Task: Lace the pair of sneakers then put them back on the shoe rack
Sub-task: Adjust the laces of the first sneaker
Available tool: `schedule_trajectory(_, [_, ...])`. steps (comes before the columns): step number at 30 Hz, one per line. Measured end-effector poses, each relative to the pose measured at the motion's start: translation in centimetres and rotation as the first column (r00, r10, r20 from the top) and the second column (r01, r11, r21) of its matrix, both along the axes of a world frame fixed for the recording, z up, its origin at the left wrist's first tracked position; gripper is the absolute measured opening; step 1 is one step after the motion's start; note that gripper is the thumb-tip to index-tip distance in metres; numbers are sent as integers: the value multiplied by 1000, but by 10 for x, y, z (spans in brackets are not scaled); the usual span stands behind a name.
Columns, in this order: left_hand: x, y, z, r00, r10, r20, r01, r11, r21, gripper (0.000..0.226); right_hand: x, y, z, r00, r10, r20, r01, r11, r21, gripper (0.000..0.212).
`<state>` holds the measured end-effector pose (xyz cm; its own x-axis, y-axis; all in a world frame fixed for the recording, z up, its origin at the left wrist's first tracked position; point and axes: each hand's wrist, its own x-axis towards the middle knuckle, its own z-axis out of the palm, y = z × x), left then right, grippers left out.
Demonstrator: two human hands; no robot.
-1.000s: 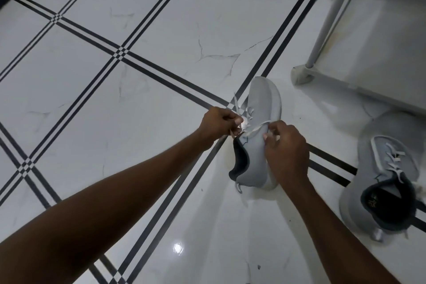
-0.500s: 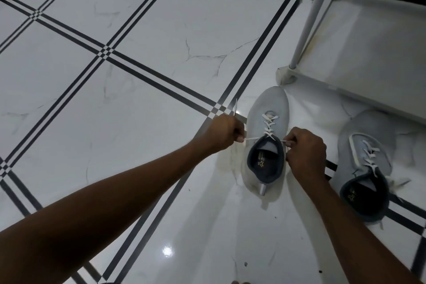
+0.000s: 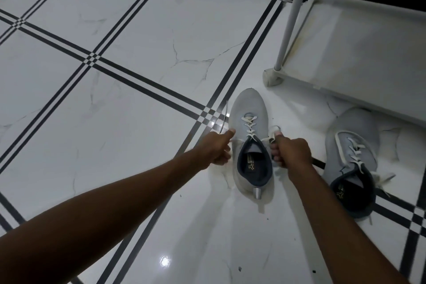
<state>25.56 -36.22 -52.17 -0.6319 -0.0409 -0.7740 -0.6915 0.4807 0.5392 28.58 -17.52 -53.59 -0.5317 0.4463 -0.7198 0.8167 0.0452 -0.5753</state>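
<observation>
Left hand and right hand, each closed on one end of the white lace, flank the collar of the near sneaker. The left thumb and fingers pinch the lace end at the sneaker's left side; a loose length of lace rises from that hand over the black tile lines. The right fist grips the other end at the sneaker's right side, with a small loop of lace showing above the thumb. The lace runs taut from both hands into the top eyelets and crosses down the tongue in several rows. The near sneaker, grey with a dark lining, stands upright on the white tiled floor, toe pointing away from the person. The second sneaker, already laced, lies on the floor to the right, well apart from the first. The shoe rack, white with tubular posts, stands beyond both sneakers at upper right.
</observation>
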Motion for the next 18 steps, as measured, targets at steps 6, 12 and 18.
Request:
schedule_trajectory(6, [-32,16,6,972,217,-87,-200,965,172,5,-29,-3,19,979,-180,-100,129,914,-384,14])
schedule_trajectory(12, [-41,28,30,988,152,20,-147,896,418,24,-43,3,49,958,-79,-274,-15,945,-326,16])
schedule_trajectory(18, [-44,35,49,979,157,-133,-126,968,216,40,-39,11,67,919,5,-394,-96,973,-211,17])
